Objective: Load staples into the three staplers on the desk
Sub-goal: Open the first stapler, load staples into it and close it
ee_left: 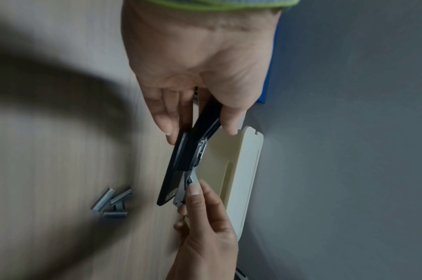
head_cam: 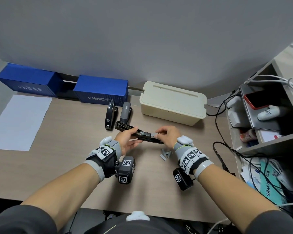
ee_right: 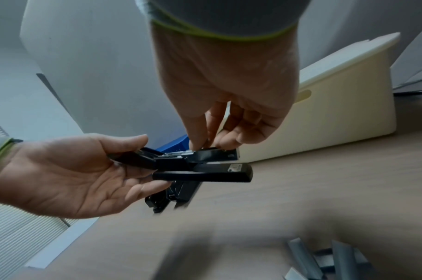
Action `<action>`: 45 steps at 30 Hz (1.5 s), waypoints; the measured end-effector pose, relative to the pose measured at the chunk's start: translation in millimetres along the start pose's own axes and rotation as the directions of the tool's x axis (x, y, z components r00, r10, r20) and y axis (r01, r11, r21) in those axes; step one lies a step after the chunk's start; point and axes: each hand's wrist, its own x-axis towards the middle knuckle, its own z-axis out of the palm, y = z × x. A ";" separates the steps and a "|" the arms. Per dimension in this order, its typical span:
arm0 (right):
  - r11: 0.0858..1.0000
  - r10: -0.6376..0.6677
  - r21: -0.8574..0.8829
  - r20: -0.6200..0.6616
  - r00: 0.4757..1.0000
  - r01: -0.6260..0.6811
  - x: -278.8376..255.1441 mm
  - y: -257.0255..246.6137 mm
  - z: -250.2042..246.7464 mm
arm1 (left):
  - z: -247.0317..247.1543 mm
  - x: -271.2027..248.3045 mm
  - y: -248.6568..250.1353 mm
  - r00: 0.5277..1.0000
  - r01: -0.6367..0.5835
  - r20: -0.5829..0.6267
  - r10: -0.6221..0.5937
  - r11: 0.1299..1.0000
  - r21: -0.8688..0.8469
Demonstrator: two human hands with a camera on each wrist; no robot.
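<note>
My left hand [head_cam: 134, 136] grips an opened black stapler [head_cam: 125, 128] a little above the desk, thumb on top and fingers below. Its lid is swung back to the far left and the metal magazine [ee_right: 178, 152] faces up. My right hand [head_cam: 156, 134] pinches a short silver staple strip [head_cam: 153, 134] at the magazine's front end. In the left wrist view the strip [ee_left: 192, 177] sits under the right thumb. A second black stapler [head_cam: 110, 117] and a grey stapler [head_cam: 125, 113] lie shut behind. Loose staple strips [head_cam: 166, 153] lie under the right wrist.
A cream cable box [head_cam: 173, 103] stands at the back right, and two blue container models [head_cam: 101, 90] stand along the wall. A white sheet [head_cam: 19, 121] lies at the left. Black cables [head_cam: 218, 149] and a cluttered shelf [head_cam: 264, 115] border the right.
</note>
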 end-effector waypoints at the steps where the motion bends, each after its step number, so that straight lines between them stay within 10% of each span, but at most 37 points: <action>1: 1.000 -0.012 -0.017 0.000 1.000 0.012 0.0 0.3 0.5 | 0.9 0.0 0.1 1.000 -0.001 0.003 0.001 1.000 0.002; 10: 0.985 -0.111 -0.132 0.042 0.993 0.115 3.2 -8.8 2.6 | -0.3 0.6 -4.9 0.999 0.026 0.032 -0.025 1.000 -0.001; 16: 0.988 0.117 0.105 -0.058 0.991 -0.110 -2.5 31.9 -14.9 | -11.9 6.7 -15.0 0.996 0.077 0.055 -0.073 0.994 -0.074; 21: 0.924 0.370 -0.117 0.041 0.928 -0.363 -23.7 79.3 -10.6 | -20.1 9.1 -26.6 0.993 0.118 0.035 -0.115 0.986 -0.118; 45: 0.861 0.456 -0.292 0.077 0.887 -0.417 -40.6 58.6 25.8 | -51.1 8.3 -35.0 0.992 0.128 0.013 -0.127 0.992 -0.022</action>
